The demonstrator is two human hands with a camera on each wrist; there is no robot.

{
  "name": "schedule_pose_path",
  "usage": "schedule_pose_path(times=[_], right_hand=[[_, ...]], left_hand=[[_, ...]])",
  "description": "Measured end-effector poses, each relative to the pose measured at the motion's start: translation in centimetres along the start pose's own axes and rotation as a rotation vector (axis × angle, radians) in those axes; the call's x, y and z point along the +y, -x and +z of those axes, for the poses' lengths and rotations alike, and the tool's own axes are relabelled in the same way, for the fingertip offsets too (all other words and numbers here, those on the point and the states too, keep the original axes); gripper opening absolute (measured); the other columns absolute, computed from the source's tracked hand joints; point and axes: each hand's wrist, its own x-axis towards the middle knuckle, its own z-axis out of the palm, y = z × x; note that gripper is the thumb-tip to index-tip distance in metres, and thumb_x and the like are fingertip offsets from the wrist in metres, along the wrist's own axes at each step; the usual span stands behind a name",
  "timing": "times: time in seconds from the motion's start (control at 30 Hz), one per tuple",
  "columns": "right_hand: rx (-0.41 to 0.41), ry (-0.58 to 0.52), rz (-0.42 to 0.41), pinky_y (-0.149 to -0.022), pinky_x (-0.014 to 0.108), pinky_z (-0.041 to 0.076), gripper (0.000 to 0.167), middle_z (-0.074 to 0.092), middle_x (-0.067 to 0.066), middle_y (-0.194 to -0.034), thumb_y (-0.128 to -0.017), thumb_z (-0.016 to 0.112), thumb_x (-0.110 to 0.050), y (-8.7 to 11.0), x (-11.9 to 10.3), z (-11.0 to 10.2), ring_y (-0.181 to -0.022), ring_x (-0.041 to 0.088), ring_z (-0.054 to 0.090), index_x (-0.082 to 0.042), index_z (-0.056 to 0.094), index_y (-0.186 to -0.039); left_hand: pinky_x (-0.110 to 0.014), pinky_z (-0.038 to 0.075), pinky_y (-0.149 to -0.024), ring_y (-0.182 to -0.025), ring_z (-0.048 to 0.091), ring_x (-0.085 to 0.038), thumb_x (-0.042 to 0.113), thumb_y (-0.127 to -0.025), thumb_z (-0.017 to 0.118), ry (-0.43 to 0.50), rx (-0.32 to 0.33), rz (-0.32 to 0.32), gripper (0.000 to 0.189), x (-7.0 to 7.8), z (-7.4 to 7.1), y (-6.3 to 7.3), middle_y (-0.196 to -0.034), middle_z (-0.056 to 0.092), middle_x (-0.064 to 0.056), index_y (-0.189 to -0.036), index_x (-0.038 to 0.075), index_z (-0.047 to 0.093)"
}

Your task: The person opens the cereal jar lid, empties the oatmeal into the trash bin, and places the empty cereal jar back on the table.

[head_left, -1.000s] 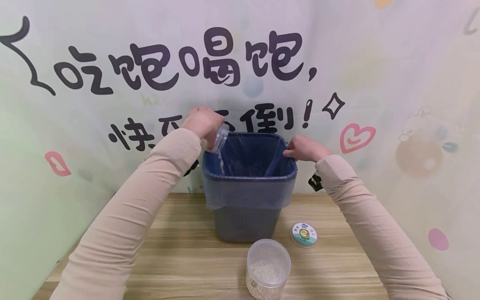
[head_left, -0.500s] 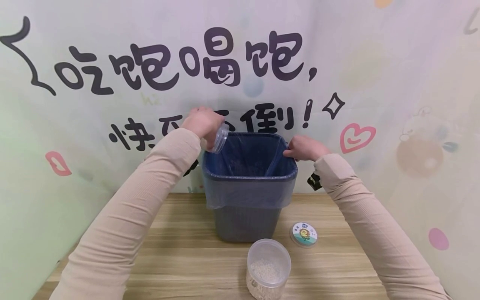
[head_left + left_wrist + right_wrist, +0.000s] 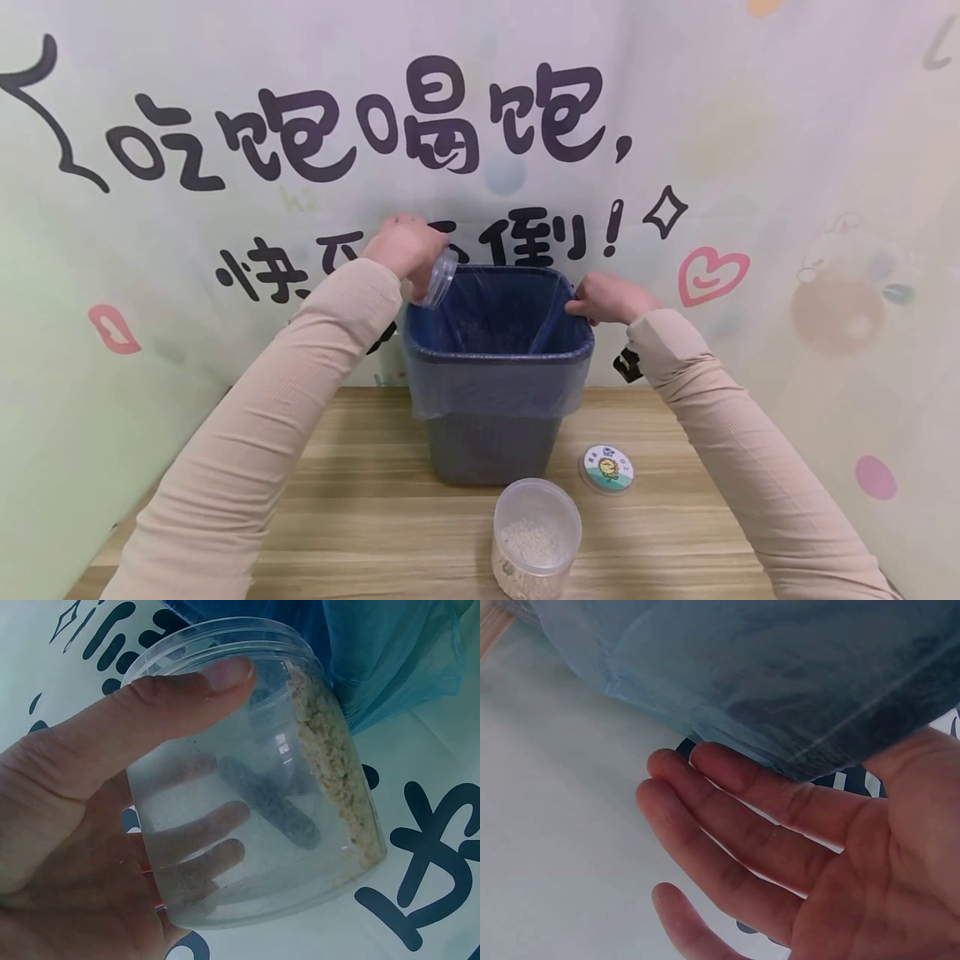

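My left hand (image 3: 408, 247) grips a clear plastic jar (image 3: 225, 765), its thumb on the near side and its fingers round the far side. The jar is tilted over the left rim of a dark blue trash bin (image 3: 495, 442), mouth toward the inside. Pale grains (image 3: 330, 757) lie along the jar's lower wall. At the bin's right rim my right hand (image 3: 612, 297) holds the edge, thumb over the rim and fingers along the outside. A thin translucent liner (image 3: 727, 682) is folded over the bin's rim. The right thumb's tip is hidden in the right wrist view.
In front of the bin, an uncovered clear jar (image 3: 536, 554) holds pale grains on the wooden table (image 3: 360, 517). A round lid (image 3: 607, 469) with a printed picture lies to the right of the bin. A patterned wall cloth (image 3: 712, 150) hangs just behind.
A second ago a thin stream of grains fell from the tilted jar into the bin; half a second ago and now none is visible. Both hands stay in nearly the same place.
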Motion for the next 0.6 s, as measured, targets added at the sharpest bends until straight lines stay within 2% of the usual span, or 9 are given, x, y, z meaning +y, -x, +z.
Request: schedule_pose_path(times=[0.6], right_hand=[[-0.014, -0.027, 0.033, -0.062, 0.03, 0.041, 0.027, 0.062, 0.004, -0.062, -0.091, 0.051, -0.016, 0.03, -0.12, -0.01, -0.062, 0.018, 0.054, -0.002, 0.064, -0.071]], left_hand=[[-0.048, 0.028, -0.106, -0.12, 0.041, -0.037, 0.014, -0.07, 0.081, 0.006, 0.004, 0.002, 0.073, -0.12, 0.05, 0.09, -0.127, 0.05, -0.018, -0.136, 0.009, 0.049]])
